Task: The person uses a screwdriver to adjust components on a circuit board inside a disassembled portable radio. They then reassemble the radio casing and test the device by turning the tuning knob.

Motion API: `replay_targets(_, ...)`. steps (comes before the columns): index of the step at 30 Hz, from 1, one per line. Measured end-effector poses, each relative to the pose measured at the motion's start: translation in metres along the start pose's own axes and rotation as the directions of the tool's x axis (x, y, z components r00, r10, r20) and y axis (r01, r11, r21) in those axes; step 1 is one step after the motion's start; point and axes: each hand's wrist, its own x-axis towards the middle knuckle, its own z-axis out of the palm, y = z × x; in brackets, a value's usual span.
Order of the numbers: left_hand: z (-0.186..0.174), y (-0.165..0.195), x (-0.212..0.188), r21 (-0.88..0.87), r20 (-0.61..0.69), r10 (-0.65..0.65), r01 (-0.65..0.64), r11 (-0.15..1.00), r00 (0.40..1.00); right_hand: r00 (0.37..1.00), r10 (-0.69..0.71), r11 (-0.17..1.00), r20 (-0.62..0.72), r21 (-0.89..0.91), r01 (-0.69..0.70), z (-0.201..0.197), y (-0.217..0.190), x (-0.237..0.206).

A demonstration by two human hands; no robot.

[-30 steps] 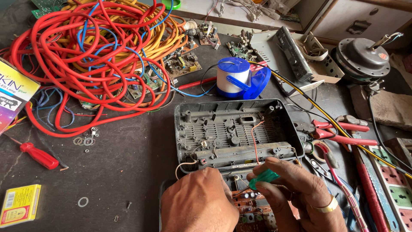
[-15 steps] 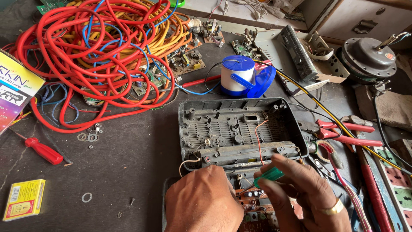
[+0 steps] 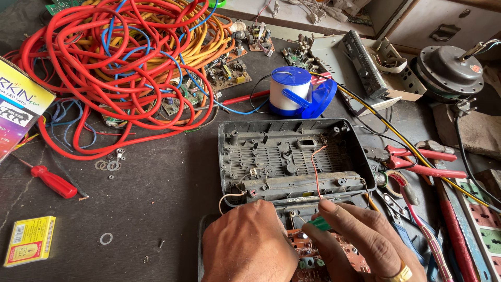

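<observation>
Right hand (image 3: 360, 243) around leftward-pointing green screwdriver (image 3: 318, 224)

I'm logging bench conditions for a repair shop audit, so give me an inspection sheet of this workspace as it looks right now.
Surface: dark worktable, dusty, with loose washers scattered.
Job's things: open grey plastic casing, inside facing up; brown circuit board under the hands.
Clutter: red screwdriver, yellow box, blue-and-white container, red-handled pliers, spare circuit boards.
Hands: left hand rests on the casing edge; right hand pinches a green-handled tool.
Cables: tangled red, orange and blue wire coils; thin red wire inside the casing.
Surroundings: fan motor, power strip at right.
</observation>
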Motion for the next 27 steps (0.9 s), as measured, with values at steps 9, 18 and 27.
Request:
replay_targets(9, -0.007, 0.005, -0.006, -0.008, 0.010, -0.040, 0.040, 0.999, 0.999, 0.998, -0.062, 0.994, 0.004, 0.093, 0.061, -0.003, 0.000, 0.005)
replay_targets(18, 0.003, -0.001, -0.003, -0.004, -0.066, 0.017, -0.018, 1.000, 0.998, 0.985, 0.169, 0.948, -0.021, 0.279, -0.156, -0.006, -0.001, 0.010)
replay_targets(27, 0.008, -0.003, 0.001, -0.001, -0.084, 0.041, -0.041, 0.999, 0.996, 0.964, 0.182, 0.808, 0.193, 0.529, -0.259, -0.024, -0.021, 0.025)
